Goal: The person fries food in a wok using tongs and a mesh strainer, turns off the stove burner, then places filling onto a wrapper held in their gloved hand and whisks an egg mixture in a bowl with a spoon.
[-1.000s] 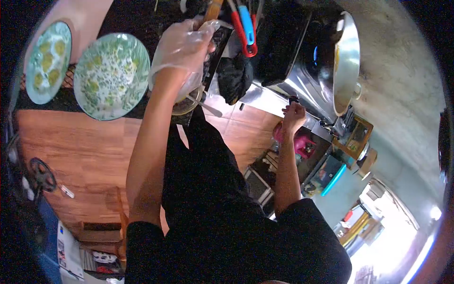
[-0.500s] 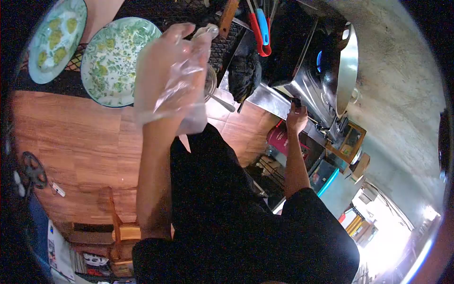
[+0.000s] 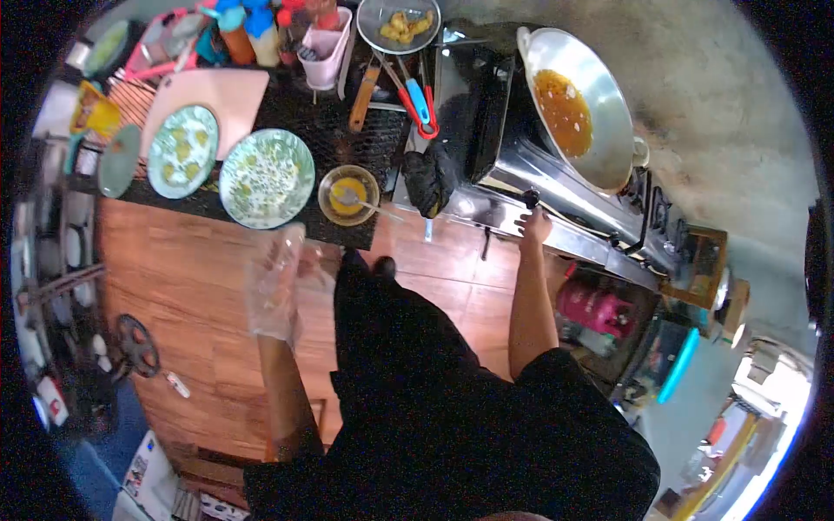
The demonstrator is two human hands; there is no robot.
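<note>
My right hand (image 3: 534,226) reaches to the front of the steel stove (image 3: 569,195), its fingers closed around a black knob (image 3: 531,199). Above it on the stove sits a wide metal wok (image 3: 604,74) holding brown oil (image 3: 563,113). My left hand (image 3: 282,282), in a clear plastic glove, hangs over the floor just in front of the counter edge. Its fingers look loosely apart and empty, though somewhat blurred. Nearest to it is a green-patterned plate (image 3: 304,193) with small pieces on it. Beside that stands a bowl (image 3: 372,213) of yellow liquid with a spoon.
Another patterned plate (image 3: 210,156) with yellowish pieces lies by a pink board (image 3: 248,91). Red-and-blue-handled tongs (image 3: 420,108), a black plastic bag (image 3: 426,182) and a strainer (image 3: 369,26) of fried pieces are near the stove. A pink gas cylinder (image 3: 591,304) stands below.
My left hand has dropped back from over the counter to below its edge. My right hand stays at the knob. The view has shifted, showing more of the counter and the wok's inside.
</note>
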